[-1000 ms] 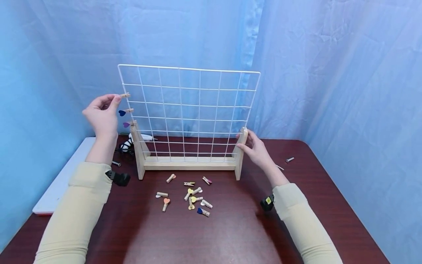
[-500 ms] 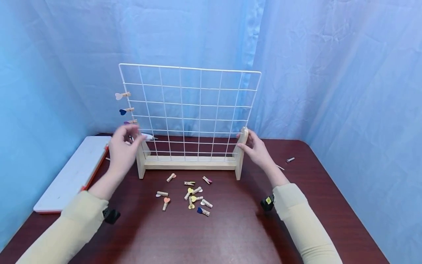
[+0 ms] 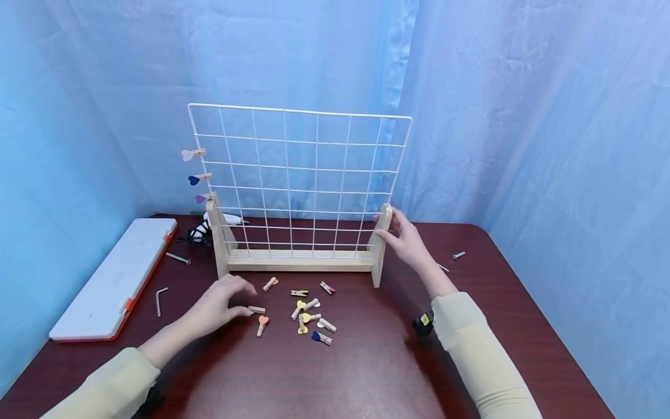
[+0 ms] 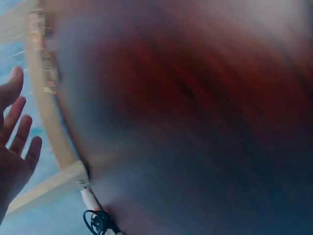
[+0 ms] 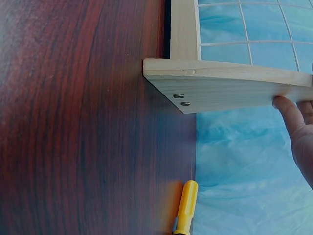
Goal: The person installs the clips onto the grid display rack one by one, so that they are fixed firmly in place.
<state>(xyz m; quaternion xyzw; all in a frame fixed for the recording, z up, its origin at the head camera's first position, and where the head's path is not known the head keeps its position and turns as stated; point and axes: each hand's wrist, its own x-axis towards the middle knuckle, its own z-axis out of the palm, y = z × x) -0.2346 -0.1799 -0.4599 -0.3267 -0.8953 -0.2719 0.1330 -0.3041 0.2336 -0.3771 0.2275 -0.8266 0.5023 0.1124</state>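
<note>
A white wire grid [image 3: 300, 169] stands in a wooden stand [image 3: 300, 265]. Three small wooden clothespins grip its left edge: one with a white heart [image 3: 187, 155], one with a dark blue heart [image 3: 194, 180] and one with a purple heart [image 3: 200, 198]. My left hand [image 3: 222, 299] is low over the table, fingers spread and holding nothing, beside a clothespin [image 3: 257, 310] that its thumb partly overlaps; contact is unclear. With thumb and fingers, my right hand [image 3: 405, 235] holds the stand's right upright [image 3: 380, 250]. Several more heart clothespins [image 3: 306, 317] lie loose in front of the stand.
At the left lies a white case [image 3: 112, 279] with an orange edge, beside a hex key [image 3: 160, 301] and a bolt [image 3: 178, 258]. A white glue gun [image 3: 230, 219] sits behind the stand. Another bolt [image 3: 458, 255] is at right. The right wrist view shows a yellow handle [image 5: 187, 205].
My left hand has let go of the white-heart clothespin, which stays on the grid's left edge, and has come down to the loose clothespins. My right hand keeps its hold on the upright.
</note>
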